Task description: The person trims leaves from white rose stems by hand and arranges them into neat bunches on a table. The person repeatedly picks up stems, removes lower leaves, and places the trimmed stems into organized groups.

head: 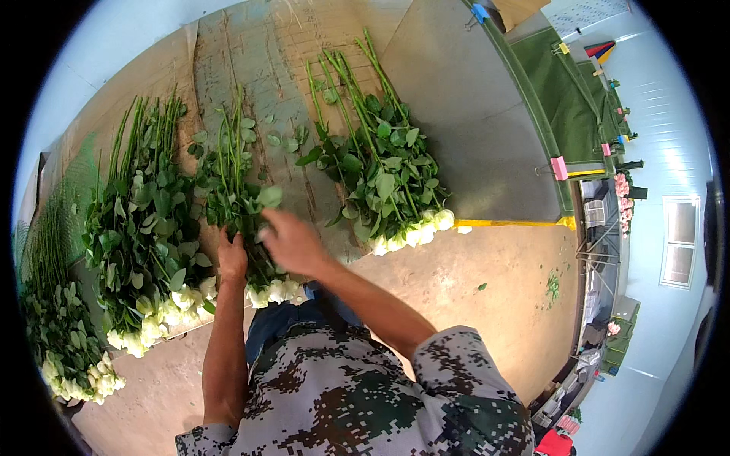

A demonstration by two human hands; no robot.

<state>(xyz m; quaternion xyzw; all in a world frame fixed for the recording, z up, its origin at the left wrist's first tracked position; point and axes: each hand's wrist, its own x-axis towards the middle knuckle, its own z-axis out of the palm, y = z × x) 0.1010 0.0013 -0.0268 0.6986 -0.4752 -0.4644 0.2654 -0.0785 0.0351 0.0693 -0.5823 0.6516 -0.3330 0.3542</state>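
White roses with long leafy stems lie on the table in front of me, their blooms at the near edge. My left hand [232, 256] is at the lower leaves of the middle bunch [234, 194], its fingers partly hidden by foliage, closed around stems there. My right hand [293, 242], blurred, is just right of that bunch, with a leaf [270, 196] by its fingertips; whether it grips the leaf is unclear. A larger rose bunch [151, 222] lies to the left, another [388, 165] to the right. White blooms [274, 292] of the middle bunch hang near my waist.
More roses [68, 342] lie at the far left beside green netting [82, 194]. Loose leaves [291, 139] are scattered on the covered table [279, 85]. On the right are a grey surface [479, 142] with yellow edging, green fabric [570, 97] held by clips, and fallen leaves [552, 288] on the floor.
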